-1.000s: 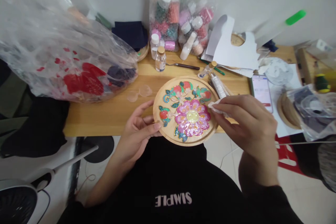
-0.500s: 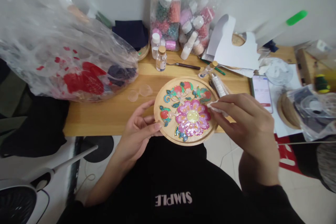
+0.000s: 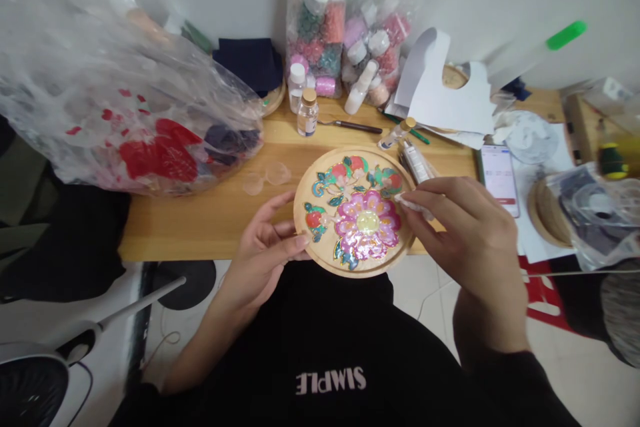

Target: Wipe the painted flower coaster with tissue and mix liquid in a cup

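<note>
A round wooden plate point(image 3: 320, 177) with a glossy raised design, a pink flower with red fruits and teal leaves, is tilted toward me above the table's front edge. My left hand point(image 3: 267, 240) grips its left rim, thumb on top and the other fingers beneath. My right hand point(image 3: 457, 227) pinches a crumpled white tissue point(image 3: 417, 205) and presses it against the plate's right side, beside the flower petals. Just beyond that hand lies a silver tube point(image 3: 417, 161), next to a small gold-capped bottle point(image 3: 397, 133) on its side.
Behind the plate stand a gold-capped glass bottle point(image 3: 307, 112) and a white-capped bottle point(image 3: 297, 83). A dark-handled tool point(image 3: 357, 127) lies near them. Bags of coloured jars point(image 3: 325, 33) line the wall. A large plastic bag point(image 3: 165, 113) fills the left; a phone point(image 3: 500, 177) lies right.
My right hand, with the tissue in it, has shifted very slightly at the plate's right side. The plate and my left hand look nearly unmoved.
</note>
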Motion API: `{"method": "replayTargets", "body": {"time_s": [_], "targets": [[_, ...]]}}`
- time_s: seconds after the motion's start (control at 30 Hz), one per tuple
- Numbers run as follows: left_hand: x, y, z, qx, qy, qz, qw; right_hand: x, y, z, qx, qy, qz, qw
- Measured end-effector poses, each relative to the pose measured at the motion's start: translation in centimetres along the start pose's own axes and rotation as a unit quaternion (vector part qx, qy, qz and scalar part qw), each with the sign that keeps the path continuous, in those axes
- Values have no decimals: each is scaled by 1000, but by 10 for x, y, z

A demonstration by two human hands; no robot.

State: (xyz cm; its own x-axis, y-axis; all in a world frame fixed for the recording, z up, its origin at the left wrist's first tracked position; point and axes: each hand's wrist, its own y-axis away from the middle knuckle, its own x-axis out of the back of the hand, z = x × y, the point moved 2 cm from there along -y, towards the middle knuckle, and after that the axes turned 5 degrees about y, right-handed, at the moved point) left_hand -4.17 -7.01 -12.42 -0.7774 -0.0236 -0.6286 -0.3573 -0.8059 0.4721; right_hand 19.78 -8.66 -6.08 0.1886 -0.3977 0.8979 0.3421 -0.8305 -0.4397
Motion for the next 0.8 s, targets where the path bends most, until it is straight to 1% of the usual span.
{"method": "replayTargets", "body": {"time_s": [0.27, 0.8], "targets": [[-1, 0, -1, 2, 21, 2, 1000, -1, 0, 0, -6, 5, -20, 1000], [0, 1, -2, 5, 29, 2, 1000, -2, 0, -1, -14, -19, -12, 1000]]}}
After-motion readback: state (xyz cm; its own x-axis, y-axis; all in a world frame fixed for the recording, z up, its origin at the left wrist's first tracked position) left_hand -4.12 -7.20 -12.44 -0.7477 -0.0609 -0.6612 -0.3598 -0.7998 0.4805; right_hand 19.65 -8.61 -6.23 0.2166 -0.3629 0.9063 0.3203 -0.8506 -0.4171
